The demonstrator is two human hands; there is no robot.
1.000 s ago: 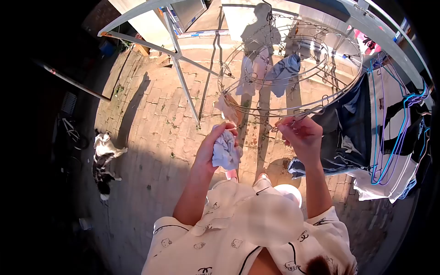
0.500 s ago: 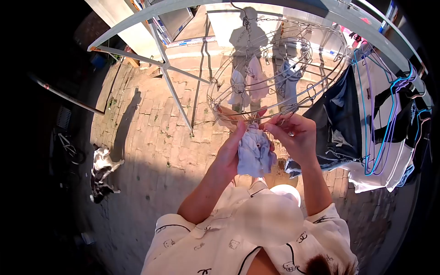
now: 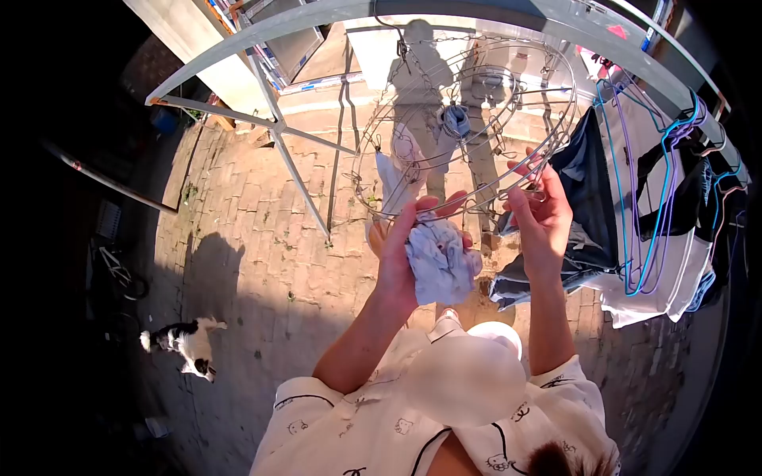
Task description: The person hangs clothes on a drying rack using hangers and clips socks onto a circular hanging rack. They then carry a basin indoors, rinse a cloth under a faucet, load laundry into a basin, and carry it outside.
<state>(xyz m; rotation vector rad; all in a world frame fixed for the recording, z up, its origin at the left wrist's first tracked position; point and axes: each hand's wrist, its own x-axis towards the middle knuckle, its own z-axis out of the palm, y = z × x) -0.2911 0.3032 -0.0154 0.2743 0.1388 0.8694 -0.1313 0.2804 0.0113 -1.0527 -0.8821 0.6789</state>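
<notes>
A crumpled pale blue-and-white piece of laundry (image 3: 441, 260) lies in my left hand (image 3: 401, 258), whose fingers are closed around it just below a round wire drying hanger (image 3: 468, 208). My right hand (image 3: 544, 218) is closed at the hanger's right rim, with the fingers around the wire by a small clip. Socks hang from the hanger: a pale one (image 3: 394, 178) on the near left and a blue-and-white one (image 3: 455, 120) farther back. The hanger hangs by chains from a hook.
A grey metal frame (image 3: 278, 128) arches overhead, with legs at the left. To the right hang dark jeans (image 3: 591, 198), white garments (image 3: 655, 297) and blue and purple hangers (image 3: 663, 214). On the brick paving (image 3: 270, 238) at the left stands a black-and-white dog (image 3: 190, 343).
The hanger has turned, shifting the hung socks. My right hand has moved from the pale laundry to the right rim, while my left keeps holding the laundry. The dog has turned around.
</notes>
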